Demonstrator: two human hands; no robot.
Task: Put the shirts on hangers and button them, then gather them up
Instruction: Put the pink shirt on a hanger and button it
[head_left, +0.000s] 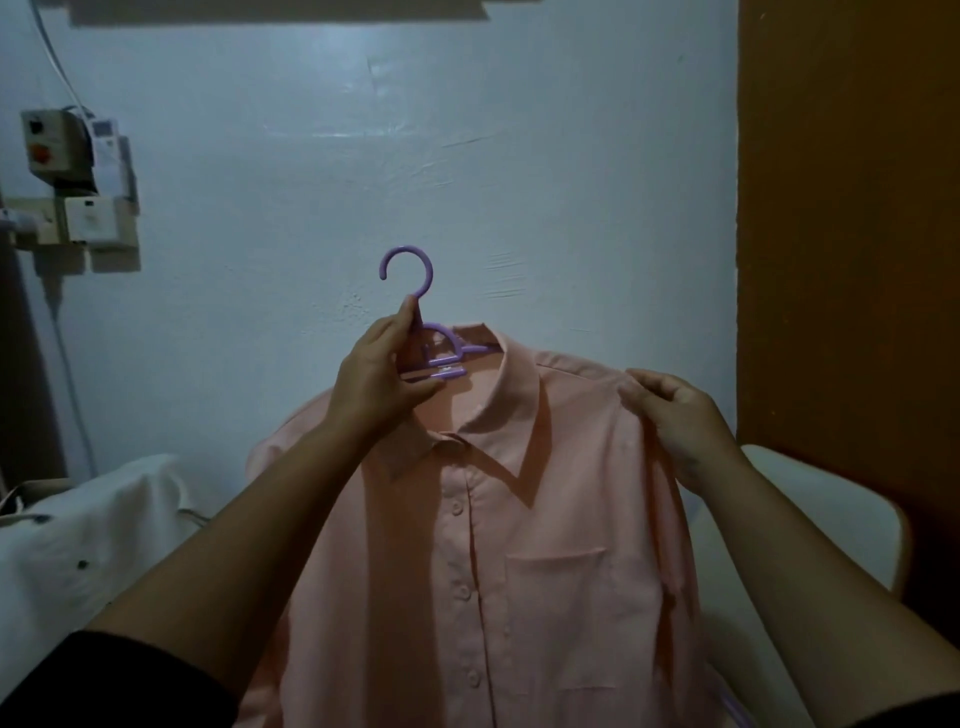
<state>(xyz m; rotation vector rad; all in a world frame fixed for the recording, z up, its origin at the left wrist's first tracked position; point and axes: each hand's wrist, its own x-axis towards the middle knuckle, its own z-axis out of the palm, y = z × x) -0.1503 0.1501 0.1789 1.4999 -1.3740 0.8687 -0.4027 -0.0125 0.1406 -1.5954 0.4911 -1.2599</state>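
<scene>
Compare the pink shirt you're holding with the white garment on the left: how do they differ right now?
The pink shirt is held up on the purple hanger, front flat toward the camera; the white garment lies crumpled with no hanger in sight. The left hand grips the hanger's neck and the right hand pinches the pink shirt's shoulder; neither touches the white garment. Both show buttons.

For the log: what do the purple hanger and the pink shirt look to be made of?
Hanger: likely moulded plastic, smooth with a slight sheen; the hook is thick, rounded and evenly coloured. Shirt: woven cloth, matt, probably cotton or a blend; it creases softly and has a stitched pocket and buttons.
</scene>
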